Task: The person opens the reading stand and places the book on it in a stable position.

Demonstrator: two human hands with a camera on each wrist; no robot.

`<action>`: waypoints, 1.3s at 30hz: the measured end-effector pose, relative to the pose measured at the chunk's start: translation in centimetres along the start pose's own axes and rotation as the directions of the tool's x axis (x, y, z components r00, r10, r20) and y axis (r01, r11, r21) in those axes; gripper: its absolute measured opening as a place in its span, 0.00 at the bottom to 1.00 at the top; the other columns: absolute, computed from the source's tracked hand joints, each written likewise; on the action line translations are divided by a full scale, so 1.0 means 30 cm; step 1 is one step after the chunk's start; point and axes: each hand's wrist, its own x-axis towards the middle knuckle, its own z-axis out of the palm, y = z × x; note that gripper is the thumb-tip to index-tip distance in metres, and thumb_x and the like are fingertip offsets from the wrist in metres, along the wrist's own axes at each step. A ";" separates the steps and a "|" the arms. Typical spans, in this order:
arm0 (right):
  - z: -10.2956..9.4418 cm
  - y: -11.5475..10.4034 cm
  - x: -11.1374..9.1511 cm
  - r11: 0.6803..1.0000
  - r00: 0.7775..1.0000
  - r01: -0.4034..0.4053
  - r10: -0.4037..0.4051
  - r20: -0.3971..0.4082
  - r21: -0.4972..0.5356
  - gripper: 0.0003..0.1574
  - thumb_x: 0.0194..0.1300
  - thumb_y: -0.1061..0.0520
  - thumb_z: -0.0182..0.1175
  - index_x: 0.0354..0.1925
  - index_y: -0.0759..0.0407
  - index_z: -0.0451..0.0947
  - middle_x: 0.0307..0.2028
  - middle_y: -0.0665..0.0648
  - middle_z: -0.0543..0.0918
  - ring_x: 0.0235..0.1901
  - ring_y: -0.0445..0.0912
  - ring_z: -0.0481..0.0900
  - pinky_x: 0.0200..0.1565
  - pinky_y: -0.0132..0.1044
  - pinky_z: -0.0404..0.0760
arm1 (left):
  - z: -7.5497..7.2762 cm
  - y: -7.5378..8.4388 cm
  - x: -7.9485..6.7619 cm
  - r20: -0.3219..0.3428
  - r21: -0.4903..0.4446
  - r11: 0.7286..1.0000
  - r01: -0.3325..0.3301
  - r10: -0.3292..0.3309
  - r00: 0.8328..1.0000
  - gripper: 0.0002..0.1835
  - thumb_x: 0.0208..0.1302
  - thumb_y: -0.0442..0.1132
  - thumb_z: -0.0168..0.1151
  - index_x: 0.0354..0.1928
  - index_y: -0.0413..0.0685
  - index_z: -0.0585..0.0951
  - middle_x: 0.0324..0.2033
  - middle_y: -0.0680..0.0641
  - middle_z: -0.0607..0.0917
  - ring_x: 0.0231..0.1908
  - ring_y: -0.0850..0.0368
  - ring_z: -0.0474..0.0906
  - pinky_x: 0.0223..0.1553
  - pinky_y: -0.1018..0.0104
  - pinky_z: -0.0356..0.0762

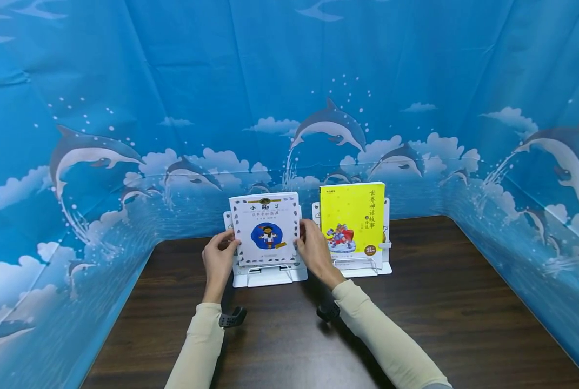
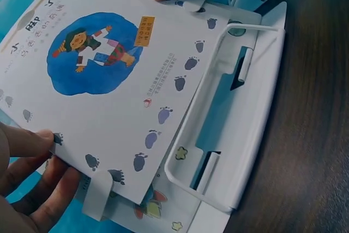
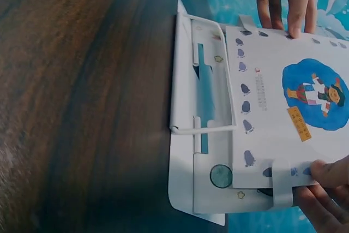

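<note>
A white picture book (image 1: 268, 232) with a footprint border and a blue round picture leans on a white book stand (image 1: 270, 276). My left hand (image 1: 218, 259) pinches the book's left edge, thumb on the cover and fingers behind. At the opposite edge, my right hand (image 1: 314, 249) grips it the same way, its thumb (image 3: 327, 172) pressing on the cover. Side clips (image 2: 98, 196) of the stand overlap the cover's edges. In the left wrist view the book's lower edge sits above the wire holder (image 2: 199, 118) at the stand's front.
To the right, a yellow book (image 1: 350, 221) stands on a second white book stand (image 1: 367, 270), close beside my right hand. Both stands are on a dark wooden table (image 1: 279, 346). A blue dolphin-print curtain (image 1: 250, 81) surrounds the table's back and sides.
</note>
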 end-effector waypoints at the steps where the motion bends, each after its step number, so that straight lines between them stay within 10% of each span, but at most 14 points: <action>1: 0.001 0.000 -0.003 1.000 1.000 -0.002 0.002 0.000 -0.001 0.26 0.71 0.66 0.68 0.64 0.63 0.75 0.50 0.62 0.82 0.45 0.51 0.81 0.51 0.42 0.88 | -0.001 -0.003 -0.002 0.002 0.014 1.000 0.006 -0.006 1.000 0.16 0.68 0.32 0.73 0.56 0.42 0.89 0.45 0.39 0.89 0.44 0.46 0.85 0.38 0.83 0.70; 14: 0.022 0.007 -0.030 1.000 0.999 0.008 -0.008 -0.038 0.004 0.18 0.72 0.67 0.67 0.57 0.61 0.78 0.47 0.60 0.84 0.44 0.50 0.82 0.51 0.43 0.88 | -0.005 -0.040 -0.018 0.022 0.113 0.993 0.019 -0.021 1.000 0.15 0.70 0.34 0.72 0.56 0.39 0.89 0.48 0.38 0.89 0.50 0.43 0.84 0.51 0.52 0.78; 39: 0.032 -0.002 -0.033 1.000 0.998 0.021 -0.021 -0.053 -0.003 0.19 0.72 0.66 0.67 0.59 0.62 0.77 0.48 0.60 0.82 0.45 0.50 0.81 0.53 0.42 0.88 | -0.020 -0.047 -0.040 0.055 0.069 0.996 0.062 -0.066 0.996 0.13 0.71 0.32 0.69 0.56 0.39 0.87 0.48 0.37 0.90 0.46 0.45 0.85 0.43 0.71 0.76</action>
